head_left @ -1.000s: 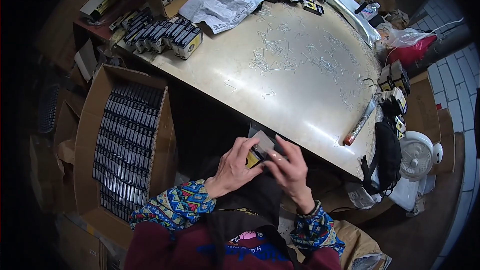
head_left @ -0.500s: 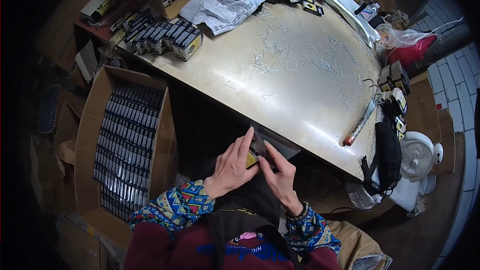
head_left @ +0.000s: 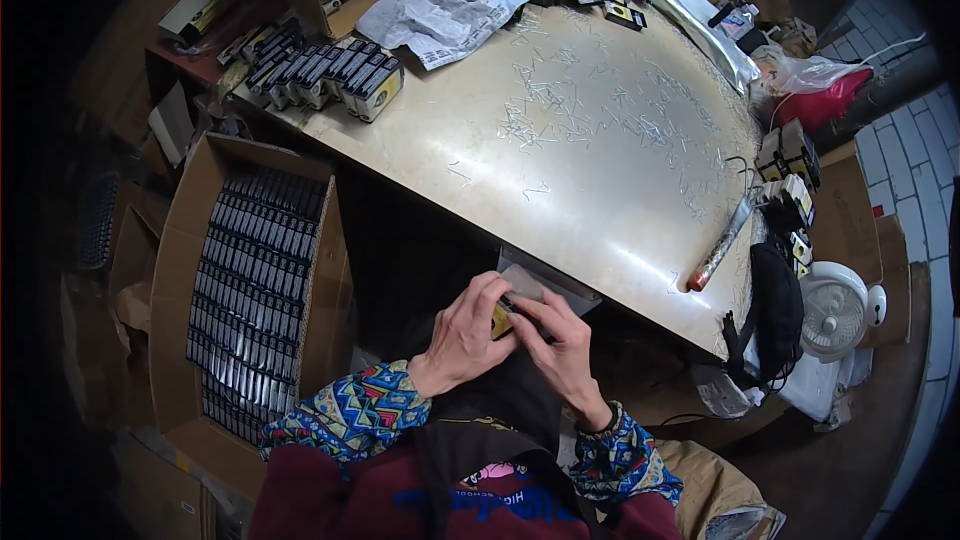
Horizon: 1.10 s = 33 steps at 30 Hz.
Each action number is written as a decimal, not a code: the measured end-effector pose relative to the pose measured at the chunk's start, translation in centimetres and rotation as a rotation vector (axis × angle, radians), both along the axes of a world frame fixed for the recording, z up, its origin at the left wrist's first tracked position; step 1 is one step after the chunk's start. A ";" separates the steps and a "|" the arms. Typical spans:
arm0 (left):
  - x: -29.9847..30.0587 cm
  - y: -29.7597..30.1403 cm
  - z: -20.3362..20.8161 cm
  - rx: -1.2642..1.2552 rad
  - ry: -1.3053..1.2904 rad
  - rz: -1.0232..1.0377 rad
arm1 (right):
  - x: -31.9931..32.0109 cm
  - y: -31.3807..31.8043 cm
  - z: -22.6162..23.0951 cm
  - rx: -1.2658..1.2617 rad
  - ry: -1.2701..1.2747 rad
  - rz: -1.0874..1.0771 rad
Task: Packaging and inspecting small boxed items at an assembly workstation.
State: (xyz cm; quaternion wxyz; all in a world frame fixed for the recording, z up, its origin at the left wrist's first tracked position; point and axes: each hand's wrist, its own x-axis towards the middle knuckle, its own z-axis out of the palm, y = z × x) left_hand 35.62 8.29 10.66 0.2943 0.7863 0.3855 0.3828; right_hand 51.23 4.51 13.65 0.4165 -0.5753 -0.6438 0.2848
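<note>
Between my two hands, just off the table's near edge, is a small black and yellow carton (head_left: 501, 321), mostly hidden by fingers. My left hand (head_left: 462, 333) wraps its curled fingers round the left side. From the right, my right hand (head_left: 556, 340) pinches the carton's upper end with thumb and forefinger. What is inside the carton cannot be seen. Scattered across the metal-topped table (head_left: 400, 155) are many thin bent wire pieces (head_left: 545, 95), out of reach of both hands.
On my left stands an open cardboard box (head_left: 325, 250) packed with rows of small dark cartons (head_left: 250, 280). More cartons (head_left: 375, 90) and crumpled paper (head_left: 450, 5) lie on the table's far left. At right are a hooked tool (head_left: 715, 255), a black bag (head_left: 775, 315) and a white fan (head_left: 832, 312).
The fingers of my left hand have bent down over the carton's top. My right forefinger has come across to its upper end, where a flap stood up before.
</note>
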 end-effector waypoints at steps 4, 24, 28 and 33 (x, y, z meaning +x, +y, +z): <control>0.2 0.0 0.3 -0.015 0.039 0.014 | -1.6 -0.3 0.5 -0.102 0.276 -0.199; 0.4 -0.4 0.1 -0.098 0.073 0.073 | -2.8 -0.3 0.5 -0.282 0.585 -0.313; 0.5 -0.1 -0.1 -0.163 0.060 0.111 | -4.1 -0.5 0.1 0.101 0.053 -0.254; 1.3 0.6 1.1 -0.185 0.020 0.114 | -2.5 0.1 -0.4 0.244 -0.014 -0.148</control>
